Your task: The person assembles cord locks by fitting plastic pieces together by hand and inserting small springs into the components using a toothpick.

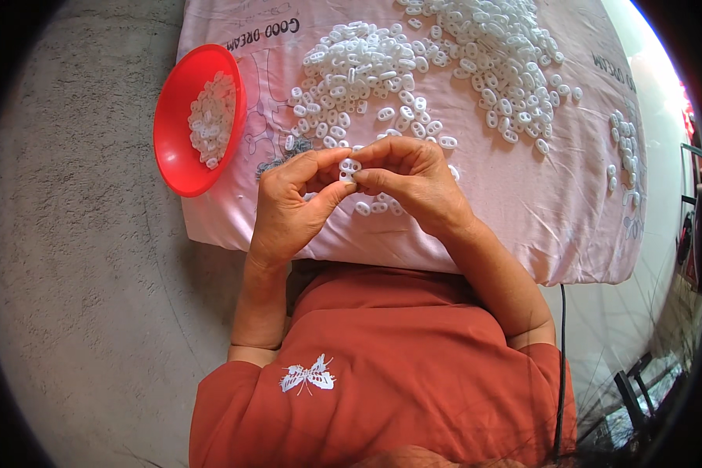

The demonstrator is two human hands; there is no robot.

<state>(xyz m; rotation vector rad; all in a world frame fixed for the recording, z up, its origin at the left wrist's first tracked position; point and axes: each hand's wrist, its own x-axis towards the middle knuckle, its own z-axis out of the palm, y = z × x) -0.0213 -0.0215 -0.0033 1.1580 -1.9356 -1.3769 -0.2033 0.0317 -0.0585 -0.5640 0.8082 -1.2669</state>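
Many loose white pieces, red bowl

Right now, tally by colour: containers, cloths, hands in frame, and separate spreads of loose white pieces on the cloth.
Red bowl: 1
Pink cloth: 1
Hands: 2, left hand and right hand, pinching one white piece between them
Spreads of loose white pieces on the cloth: 3, one middle, one upper right, one small at the right edge
Total: 7

Small white plastic piece, apparently two-holed oval, pinched upright between both hands' fingertips, above pink cloth.
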